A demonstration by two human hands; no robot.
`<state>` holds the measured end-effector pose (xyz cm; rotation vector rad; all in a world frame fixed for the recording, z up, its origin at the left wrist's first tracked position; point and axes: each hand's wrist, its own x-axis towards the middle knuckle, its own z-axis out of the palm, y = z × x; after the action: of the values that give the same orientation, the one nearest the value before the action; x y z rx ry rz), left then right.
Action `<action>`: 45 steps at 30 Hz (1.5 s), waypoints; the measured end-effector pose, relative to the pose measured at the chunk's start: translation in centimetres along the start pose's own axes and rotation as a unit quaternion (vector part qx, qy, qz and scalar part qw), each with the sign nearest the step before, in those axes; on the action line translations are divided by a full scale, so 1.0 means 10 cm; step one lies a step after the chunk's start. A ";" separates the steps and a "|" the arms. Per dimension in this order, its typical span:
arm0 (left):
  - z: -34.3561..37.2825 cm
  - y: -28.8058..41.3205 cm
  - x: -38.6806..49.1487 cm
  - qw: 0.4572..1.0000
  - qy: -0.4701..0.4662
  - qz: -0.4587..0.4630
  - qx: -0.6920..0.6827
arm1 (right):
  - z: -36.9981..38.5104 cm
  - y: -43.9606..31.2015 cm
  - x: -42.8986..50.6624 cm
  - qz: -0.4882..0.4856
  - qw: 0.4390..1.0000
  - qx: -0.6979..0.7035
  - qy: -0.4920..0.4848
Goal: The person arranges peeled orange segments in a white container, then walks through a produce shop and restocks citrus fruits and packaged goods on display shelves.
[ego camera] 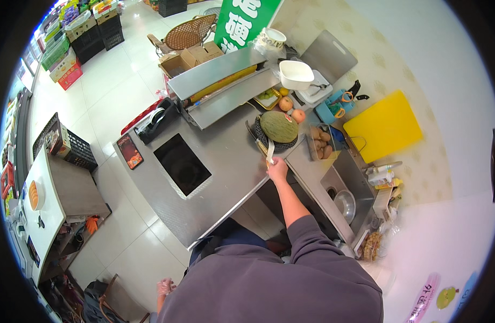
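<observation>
My right hand (277, 169) is closed around the near end of a narrow white strip (270, 151) at the counter's edge. A slim, wooden-looking handle (262, 147) lies alongside the strip; whether my fingers hold it too is unclear. Just beyond sits a green netted melon (279, 126) with a small label, resting on a dark grey woven-looking holder (263, 135). My left hand (165, 286), in a thin clear plastic glove, hangs low by my left side, away from the counter. Its fingers look partly curled, and no object shows in it.
The steel counter (227, 161) holds a black inset panel (183, 163) and a phone (130, 151). Apples (286, 103), a tub of brown fruit (321, 141) and a blue holder with scissors and knives (334, 105) stand near the wall. A sink (332, 177) and yellow cutting board (384, 126) lie right.
</observation>
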<state>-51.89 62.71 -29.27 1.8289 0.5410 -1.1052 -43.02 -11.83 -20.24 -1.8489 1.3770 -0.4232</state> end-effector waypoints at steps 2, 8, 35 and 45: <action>-0.20 0.00 0.13 1.000 0.003 0.016 0.010 | -0.02 -0.25 0.01 0.165 0.957 0.225 -0.078; -0.35 0.71 0.17 0.984 0.106 -0.067 -0.125 | -0.48 -0.35 0.63 0.226 0.868 0.365 -0.250; 4.52 5.89 -0.01 0.960 -0.261 0.064 0.080 | -0.71 -0.61 0.31 0.009 0.911 0.144 -0.386; 4.85 5.84 0.26 0.967 -0.231 0.076 0.076 | -1.12 -0.91 1.28 -0.421 0.888 -0.160 -0.092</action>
<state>-30.61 -8.43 -13.22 1.6290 0.0423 -1.4403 -39.86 -26.81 -8.49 -2.6456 0.4607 -0.4383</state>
